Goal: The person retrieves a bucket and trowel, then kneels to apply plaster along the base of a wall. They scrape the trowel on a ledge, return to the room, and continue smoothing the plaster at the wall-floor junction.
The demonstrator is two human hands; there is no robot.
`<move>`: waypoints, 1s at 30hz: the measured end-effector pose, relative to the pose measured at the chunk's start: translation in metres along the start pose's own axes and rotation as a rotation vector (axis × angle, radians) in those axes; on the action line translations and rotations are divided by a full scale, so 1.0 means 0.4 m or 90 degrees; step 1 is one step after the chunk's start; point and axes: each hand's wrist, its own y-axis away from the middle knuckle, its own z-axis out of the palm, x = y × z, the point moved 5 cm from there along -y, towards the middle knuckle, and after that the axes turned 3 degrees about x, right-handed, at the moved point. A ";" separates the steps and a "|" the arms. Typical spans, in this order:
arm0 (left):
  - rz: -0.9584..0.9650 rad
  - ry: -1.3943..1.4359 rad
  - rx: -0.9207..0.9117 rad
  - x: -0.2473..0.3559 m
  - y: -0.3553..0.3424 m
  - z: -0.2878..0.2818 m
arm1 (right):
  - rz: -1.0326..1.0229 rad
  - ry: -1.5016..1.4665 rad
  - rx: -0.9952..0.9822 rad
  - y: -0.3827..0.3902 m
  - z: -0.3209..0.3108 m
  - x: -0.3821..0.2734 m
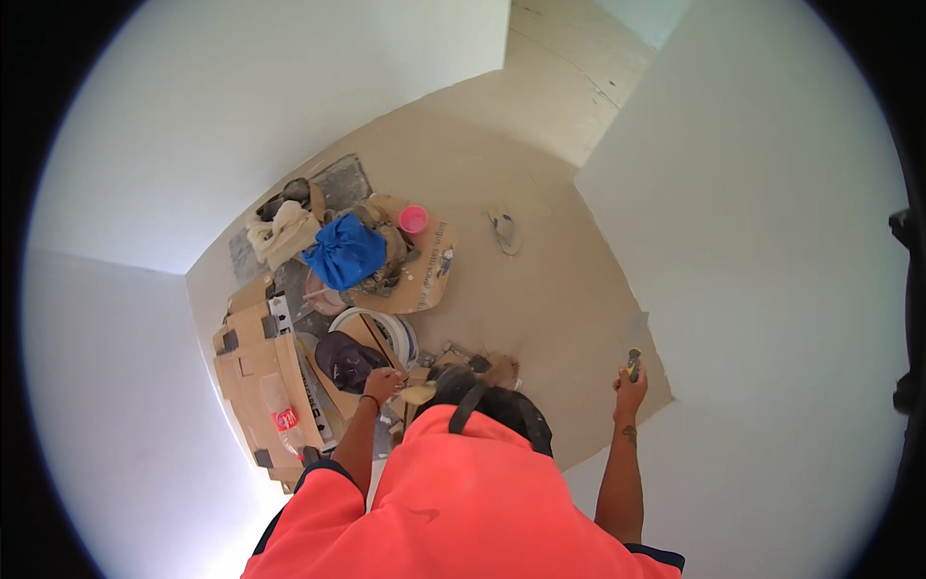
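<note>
My right hand [629, 384] is at the right, closed round the yellow-and-black handle of a scraper [634, 363]; its greyish blade points up beside the white wall. My left hand [384, 383] is curled at the lower middle, near a dark cap [342, 362] on some cardboard; whatever it holds is too small to make out. A pale yellowish object [418, 394] shows just right of that hand, beside dark shapes partly hidden by my red shirt.
Cardboard [241, 367], a plastic bottle [285, 420], a white bucket [403, 338], a blue cloth bundle [342, 249], bags [285, 232] and a pink cup [413, 219] crowd the left. A sandal [504, 232] lies mid-floor. Walls [752, 289] flank a passage at the top.
</note>
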 end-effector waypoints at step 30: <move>0.395 0.091 0.151 1.846 -1.299 -0.008 | 0.002 0.277 -0.205 -1.028 1.020 -0.584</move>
